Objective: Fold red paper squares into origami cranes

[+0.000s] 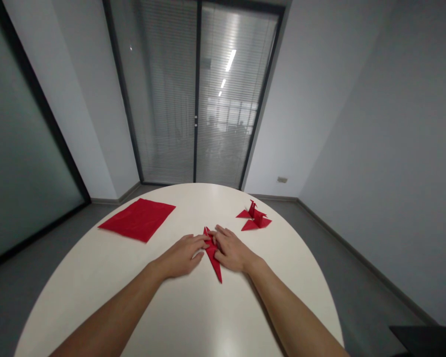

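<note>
A narrow folded red paper (214, 261) lies on the table in front of me, its long point toward me and a split tip at the far end. My left hand (184, 254) comes from the left, fingers together and their tips pressing on the paper's upper part; its thumb rests apart, beside the paper. From the other side my right hand (232, 249) holds the paper down, fingers bent over the upper part and thumb at its right edge. Those fingers hide some of the folds.
On the round white table (163, 317), a flat red paper sheet (137, 219) lies at the left. Folded red paper cranes (258, 219) stand at the back right. Beyond are a glass partition with blinds (167, 124) and a dark object (427, 339) at lower right.
</note>
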